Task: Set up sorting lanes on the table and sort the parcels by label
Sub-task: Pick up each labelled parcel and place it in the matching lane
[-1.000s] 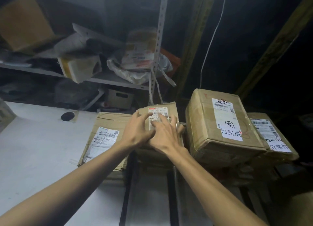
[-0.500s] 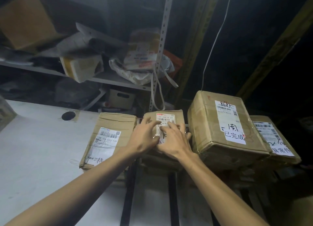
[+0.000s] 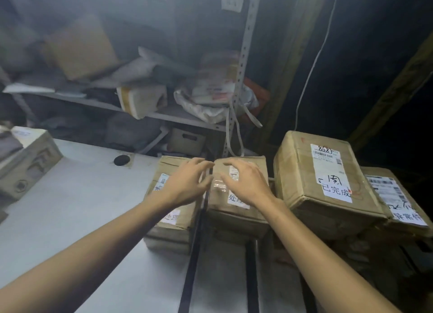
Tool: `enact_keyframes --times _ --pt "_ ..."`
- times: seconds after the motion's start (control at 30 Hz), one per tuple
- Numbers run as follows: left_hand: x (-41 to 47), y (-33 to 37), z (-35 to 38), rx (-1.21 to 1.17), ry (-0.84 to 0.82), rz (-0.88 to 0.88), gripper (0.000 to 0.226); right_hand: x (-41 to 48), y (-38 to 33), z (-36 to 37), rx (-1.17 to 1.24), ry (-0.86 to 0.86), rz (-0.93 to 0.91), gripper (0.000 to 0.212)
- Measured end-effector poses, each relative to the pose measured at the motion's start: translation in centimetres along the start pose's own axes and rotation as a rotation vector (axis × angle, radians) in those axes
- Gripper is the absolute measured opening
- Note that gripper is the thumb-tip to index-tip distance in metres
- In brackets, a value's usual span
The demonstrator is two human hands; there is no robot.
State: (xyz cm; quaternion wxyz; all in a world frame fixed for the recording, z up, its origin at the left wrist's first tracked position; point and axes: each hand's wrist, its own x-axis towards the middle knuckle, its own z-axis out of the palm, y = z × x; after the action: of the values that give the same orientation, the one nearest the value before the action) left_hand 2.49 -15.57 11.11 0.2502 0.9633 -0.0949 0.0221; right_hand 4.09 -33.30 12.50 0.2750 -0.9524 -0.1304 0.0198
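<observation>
1. Your table (image 3: 70, 207) spreads pale and bare to the left of the mid parcel (image 3: 236, 219) and in front of it. This is the widest room you have for moving.
2. The shelf (image 3: 168, 117) stands behind the mid parcel and higher, crammed with bags and cartons. Its punched post comes down close behind the parcel's back edge.
3. The tall parcel (image 3: 304, 186) sits just right of the mid parcel with only a thin gap between them, and it rises above it. Its label reads 已完成.
4. The right parcel (image 3: 398, 202) lies farthest right of the mid parcel, lower than the tall one and tight against its far side.
5. The left parcel (image 3: 167, 169) lies just left of the mid parcel, with a narrow slit between their facing edges.
6. The mid parcel lies flat with its front edge toward you. A label on its top shows 处理.
7. A box (image 3: 30, 158) sits well left of the mid parcel, at the picture's left edge.
8. Of the two dark strips (image 3: 190, 261), one runs up into the slit on the mid parcel's left. The other ends at its front edge.
9. Your left hand (image 3: 185, 186) is released, its fingers spread and loosely curved, grasping nothing. It is over the left parcel's edge by the slit.
10. Your right hand (image 3: 248, 183) is over the mid parcel's top, released in the same way. You cannot tell whether it touches the parcel.
11. A round hole (image 3: 121, 160) marks the table's back edge, left of the mid parcel.
</observation>
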Motion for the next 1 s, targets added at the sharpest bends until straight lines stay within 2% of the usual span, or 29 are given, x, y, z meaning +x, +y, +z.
enact_keyframes --times 0.17,0.43,0.63,0.8,1.0 --pt "-4.6 -4.5 -6.0 0.007 0.142 -0.116 0.037 1.6 -7.1 2.0 0.062 -0.074 -0.155 0.041" --pt "-16.3 -13.8 -15.7 0.050 0.334 -0.322 0.025 1.1 -23.1 8.9 0.090 -0.184 -0.418 0.038" --pt "-25.4 -21.6 -21.2 0.002 0.393 -0.478 0.025 -0.7 -34.1 14.0 0.075 -0.279 -0.550 0.038" --pt "-28.7 -26.3 -24.1 -0.026 0.403 -0.522 0.028 -0.5 -39.7 17.6 0.101 -0.301 -0.560 0.033" --pt "-28.1 -31.9 -25.3 -0.061 0.372 -0.533 0.024 3.3 -42.6 22.5 0.045 -0.351 -0.544 0.035"
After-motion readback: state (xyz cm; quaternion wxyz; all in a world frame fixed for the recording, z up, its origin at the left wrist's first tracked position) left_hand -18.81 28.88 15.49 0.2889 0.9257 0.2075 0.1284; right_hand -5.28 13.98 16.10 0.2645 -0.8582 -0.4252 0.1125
